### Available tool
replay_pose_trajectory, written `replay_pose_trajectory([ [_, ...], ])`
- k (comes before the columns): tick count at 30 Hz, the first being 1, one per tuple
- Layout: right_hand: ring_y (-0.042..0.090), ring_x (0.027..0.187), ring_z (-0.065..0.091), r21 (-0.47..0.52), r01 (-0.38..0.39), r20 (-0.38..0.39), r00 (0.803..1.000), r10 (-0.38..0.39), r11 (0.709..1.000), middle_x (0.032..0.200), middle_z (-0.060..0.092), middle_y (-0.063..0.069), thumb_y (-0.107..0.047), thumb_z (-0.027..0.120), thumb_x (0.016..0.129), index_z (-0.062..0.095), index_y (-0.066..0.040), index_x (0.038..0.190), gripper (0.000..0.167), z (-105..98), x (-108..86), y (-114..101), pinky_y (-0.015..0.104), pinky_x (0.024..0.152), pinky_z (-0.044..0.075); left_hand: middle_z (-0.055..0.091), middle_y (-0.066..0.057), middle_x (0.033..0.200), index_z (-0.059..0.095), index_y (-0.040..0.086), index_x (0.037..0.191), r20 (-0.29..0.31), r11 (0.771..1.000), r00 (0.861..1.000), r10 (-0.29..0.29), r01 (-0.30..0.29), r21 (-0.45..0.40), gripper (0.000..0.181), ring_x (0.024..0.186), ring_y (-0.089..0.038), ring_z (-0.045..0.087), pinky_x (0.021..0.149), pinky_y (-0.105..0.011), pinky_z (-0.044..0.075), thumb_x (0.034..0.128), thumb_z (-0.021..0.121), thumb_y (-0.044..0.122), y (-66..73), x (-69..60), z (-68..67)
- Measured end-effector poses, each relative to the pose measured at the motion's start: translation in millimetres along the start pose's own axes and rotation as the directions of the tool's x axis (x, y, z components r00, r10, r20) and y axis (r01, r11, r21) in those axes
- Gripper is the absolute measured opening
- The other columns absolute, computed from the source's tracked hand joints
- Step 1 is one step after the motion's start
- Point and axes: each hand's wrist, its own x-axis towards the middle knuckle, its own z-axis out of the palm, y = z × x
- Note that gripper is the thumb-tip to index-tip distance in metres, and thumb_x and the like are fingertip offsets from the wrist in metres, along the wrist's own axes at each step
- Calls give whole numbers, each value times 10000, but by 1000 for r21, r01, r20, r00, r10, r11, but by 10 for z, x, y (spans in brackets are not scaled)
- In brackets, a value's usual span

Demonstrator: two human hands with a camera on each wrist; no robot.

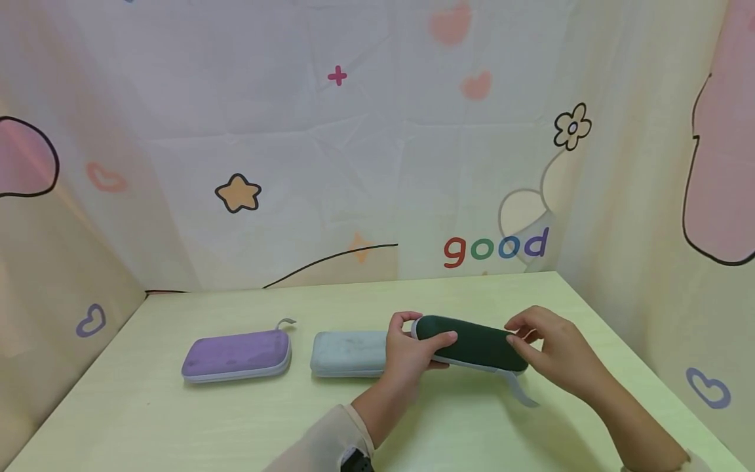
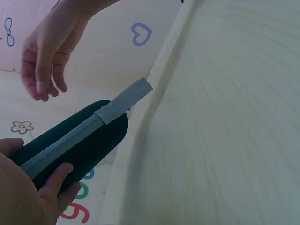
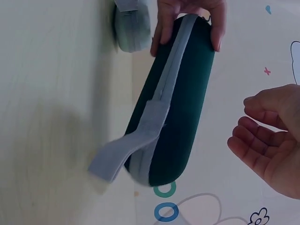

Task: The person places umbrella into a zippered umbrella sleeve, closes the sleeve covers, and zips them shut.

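My left hand [image 1: 409,351] grips a dark green pencil case [image 1: 472,341] by its left end, thumb on top and fingers beneath. The case is raised above the table, and its grey fabric strap [image 3: 124,152] hangs loose from the right end by the zip edge. Beside that far end is my right hand [image 1: 551,347], its fingers loosely bent. Both wrist views show a gap between the right hand [image 3: 272,140] and the case. Partly behind my left hand lies a pale blue-grey pencil case [image 1: 348,354] on the table.
A purple pencil case [image 1: 236,356] with a small grey strap lies on the left of the pale table [image 1: 236,426]. Printed curtain cloth [image 1: 283,144] hangs behind the table and along both sides.
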Motion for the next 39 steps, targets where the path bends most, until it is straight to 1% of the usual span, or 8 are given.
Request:
replay_pose_trajectory([
  [13,172,777,639,-35,42,39,998,-40,999,947,641,-11,41,765,762,654,-108,937,255,60,99,35,333,654,548,519,-158,1127,422,114,1215,-11,991,999,-31,32,127,676,754,-232,682,610,-400,584,716,879,130,-206,87,223],
  [17,203,793,636,-39,52,48,998,-50,998,959,636,1,38,765,764,647,-88,949,252,86,130,43,379,676,559,544,-120,1056,450,124,1185,0,925,1000,14,-13,380,653,670,-193,628,618,-333,563,712,888,230,-178,107,245],
  [19,206,798,633,-43,60,50,997,-57,997,963,633,4,35,767,764,646,-83,953,253,108,151,44,384,685,560,569,-101,1012,478,113,1162,16,848,999,47,-49,528,636,690,-193,605,646,-323,539,710,887,290,-158,123,246],
  [24,196,822,622,-43,57,55,997,-55,997,988,627,10,19,776,768,646,-84,971,262,149,188,33,392,704,562,630,-90,957,587,14,1117,96,580,989,108,-141,802,589,866,-228,603,766,-355,525,731,860,366,-149,156,236],
  [28,179,830,616,-36,42,59,997,-40,998,999,624,7,13,784,766,644,-91,977,273,179,193,20,393,711,564,626,-64,857,648,-1,1007,168,375,979,113,-199,905,496,791,-209,609,711,-328,528,766,828,394,-174,169,229],
  [34,156,835,601,-26,62,62,996,-60,998,993,624,0,20,787,758,643,-96,968,280,220,205,11,380,712,558,564,-48,890,693,47,988,304,8,941,151,-309,951,466,780,-174,576,687,-267,511,795,784,462,-136,156,241],
  [36,161,837,598,-25,65,64,996,-63,998,991,622,-3,21,785,758,642,-97,963,276,232,200,2,378,715,555,561,-40,934,701,71,1007,351,-63,922,163,-345,936,434,826,-168,569,712,-253,506,804,782,446,-114,144,234],
  [39,174,841,595,-33,71,70,995,-69,997,991,618,-13,19,785,758,644,-103,955,271,241,184,-14,366,722,543,566,-22,945,705,103,1004,424,-104,886,186,-411,906,354,851,-160,561,721,-243,497,818,784,394,-86,120,203],
])
